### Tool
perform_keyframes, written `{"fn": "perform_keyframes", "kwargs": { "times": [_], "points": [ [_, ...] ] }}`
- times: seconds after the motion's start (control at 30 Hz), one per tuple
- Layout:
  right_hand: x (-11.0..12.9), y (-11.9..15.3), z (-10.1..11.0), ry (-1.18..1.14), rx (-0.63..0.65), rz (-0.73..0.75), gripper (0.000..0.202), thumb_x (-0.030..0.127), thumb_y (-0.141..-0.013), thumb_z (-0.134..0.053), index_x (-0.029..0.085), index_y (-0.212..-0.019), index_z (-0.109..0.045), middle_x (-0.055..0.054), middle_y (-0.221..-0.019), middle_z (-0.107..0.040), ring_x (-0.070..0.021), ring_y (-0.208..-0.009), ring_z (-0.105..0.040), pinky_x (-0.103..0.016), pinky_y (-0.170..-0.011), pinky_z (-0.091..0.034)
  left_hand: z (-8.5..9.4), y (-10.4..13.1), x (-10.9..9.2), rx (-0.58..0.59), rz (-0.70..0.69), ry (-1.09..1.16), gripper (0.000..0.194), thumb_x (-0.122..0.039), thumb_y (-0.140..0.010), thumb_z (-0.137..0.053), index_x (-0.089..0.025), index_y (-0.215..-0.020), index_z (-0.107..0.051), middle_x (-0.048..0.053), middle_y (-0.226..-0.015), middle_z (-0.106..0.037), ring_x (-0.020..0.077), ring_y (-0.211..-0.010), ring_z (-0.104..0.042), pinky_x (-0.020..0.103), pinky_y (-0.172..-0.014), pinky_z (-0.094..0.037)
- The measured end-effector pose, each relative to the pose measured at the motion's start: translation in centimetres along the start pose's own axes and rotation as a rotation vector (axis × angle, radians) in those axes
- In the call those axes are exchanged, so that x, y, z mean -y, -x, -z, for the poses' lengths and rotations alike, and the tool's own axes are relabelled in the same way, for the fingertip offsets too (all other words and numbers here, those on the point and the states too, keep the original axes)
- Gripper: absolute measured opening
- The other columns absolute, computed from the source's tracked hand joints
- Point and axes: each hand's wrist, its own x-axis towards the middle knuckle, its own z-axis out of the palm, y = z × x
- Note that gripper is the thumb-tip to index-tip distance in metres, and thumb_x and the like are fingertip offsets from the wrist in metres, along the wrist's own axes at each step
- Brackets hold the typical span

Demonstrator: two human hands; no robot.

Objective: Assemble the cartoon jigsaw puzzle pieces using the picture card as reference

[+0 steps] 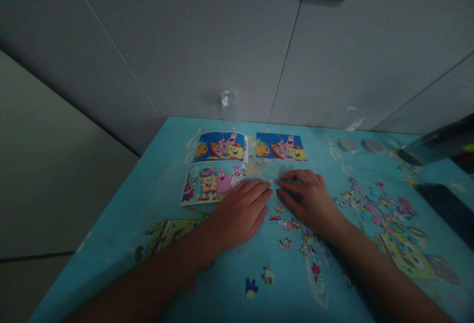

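Small jigsaw puzzle pieces (274, 186) lie between my fingertips near the middle of the table. My left hand (242, 212) is closed, palm down, its fingers pressed together with the tips at the left side of these pieces. From the right, my right hand (309, 199) pinches at them with thumb and index finger. My fingers partly hide the pieces. Just below, a partly joined strip of pieces (287, 224) lies flat. Beside my left hand is a printed picture sheet (207, 184) with cartoon figures, its lower right corner covered by the hand.
A matching picture card (281, 146) lies at the back. Many loose pieces (377, 207) spread on the right, with a dark flat object (446, 209) beyond. A clear jar (230, 108) stands by the wall; two round lids (348, 145) lie back right. Two pieces (251, 288) sit in front.
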Motion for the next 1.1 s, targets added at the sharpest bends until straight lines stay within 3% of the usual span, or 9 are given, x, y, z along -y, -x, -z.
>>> {"fn": "perform_keyframes", "kwargs": {
  "times": [0.3,0.57,0.87,1.1],
  "points": [
    [0.8,0.0,0.6,0.051,0.015,-0.036,0.022,0.034,-0.094,-0.067,0.032,-0.114,-0.077,-0.007,-0.120,-0.066,-0.0299,-0.111,-0.057,-0.047,-0.093,-0.040,0.0,0.0,0.1,-0.017,-0.016,0.004,0.039,-0.023,-0.101,-0.050,-0.015,-0.139,-0.053,0.012,-0.140,-0.059,0.0261,-0.133,-0.052,0.050,-0.116,-0.045],
    [1.3,0.1,0.4,0.077,0.016,-0.057,0.026,0.034,-0.096,-0.065,0.034,-0.119,-0.075,-0.006,-0.119,-0.067,-0.0306,-0.110,-0.056,-0.048,-0.090,-0.041,0.2,-0.1,-0.1,0.027,-0.003,-0.011,0.040,-0.025,-0.102,-0.049,-0.015,-0.141,-0.051,0.012,-0.141,-0.058,0.0271,-0.132,-0.052,0.051,-0.114,-0.044],
    [-1.9,0.8,0.9,0.013,-0.068,-0.094,0.028,0.035,-0.097,-0.064,0.031,-0.124,-0.071,-0.004,-0.123,-0.069,-0.0297,-0.114,-0.058,-0.050,-0.094,-0.041,0.1,0.1,0.1,0.021,-0.024,-0.045,0.043,-0.023,-0.100,-0.052,-0.019,-0.144,-0.051,0.010,-0.144,-0.055,0.0269,-0.132,-0.051,0.051,-0.112,-0.046],
    [-2.6,1.0,0.6,0.035,0.003,-0.088,0.029,0.035,-0.095,-0.066,0.034,-0.123,-0.071,-0.005,-0.125,-0.068,-0.0311,-0.116,-0.059,-0.051,-0.093,-0.042,-0.1,0.1,0.1,0.005,-0.007,-0.038,0.043,-0.024,-0.101,-0.051,-0.020,-0.144,-0.051,0.010,-0.142,-0.057,0.0269,-0.130,-0.053,0.052,-0.110,-0.048]
  ]
}}
